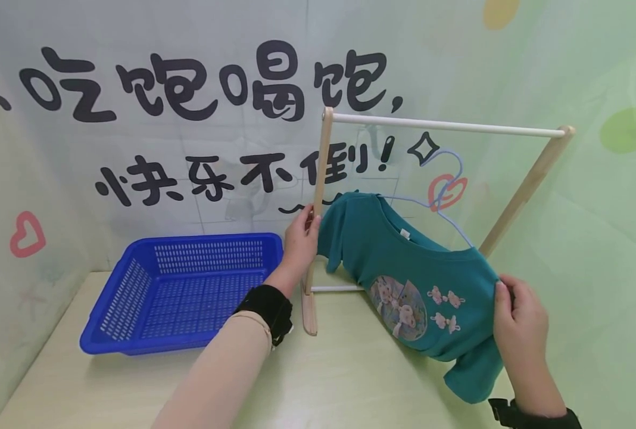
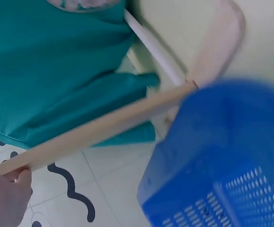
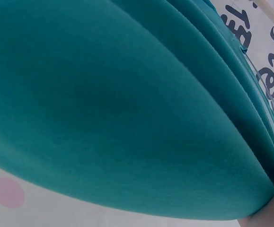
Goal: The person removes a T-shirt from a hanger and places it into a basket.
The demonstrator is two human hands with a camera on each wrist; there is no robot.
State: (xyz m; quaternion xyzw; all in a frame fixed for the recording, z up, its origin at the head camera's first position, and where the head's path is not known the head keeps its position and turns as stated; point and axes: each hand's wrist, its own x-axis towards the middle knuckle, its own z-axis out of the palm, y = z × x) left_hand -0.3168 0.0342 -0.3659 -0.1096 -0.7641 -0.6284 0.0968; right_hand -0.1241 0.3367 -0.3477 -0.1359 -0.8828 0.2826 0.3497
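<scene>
A teal T-shirt (image 1: 345,238) with a printed front hangs tilted on a thin blue hanger (image 1: 455,228), its right side lower. My right hand (image 1: 523,328) pinches the shirt at the right shoulder, together with whatever hanger end the cloth hides. With my left hand (image 1: 299,241) I grip the left wooden post of a small clothes rack (image 1: 322,158), beside the shirt's left sleeve. The hanger's hook stands below the rack's white top rod (image 1: 446,123), apart from it. In the right wrist view the teal cloth (image 3: 103,109) fills most of the picture.
A blue plastic basket (image 1: 205,238) with perforated sides stands on the pale table (image 1: 318,381), left of the rack. The rack's wooden foot (image 1: 309,316) and lower white rod (image 1: 335,288) are near the basket. Behind is a printed curtain (image 1: 243,24) with black characters.
</scene>
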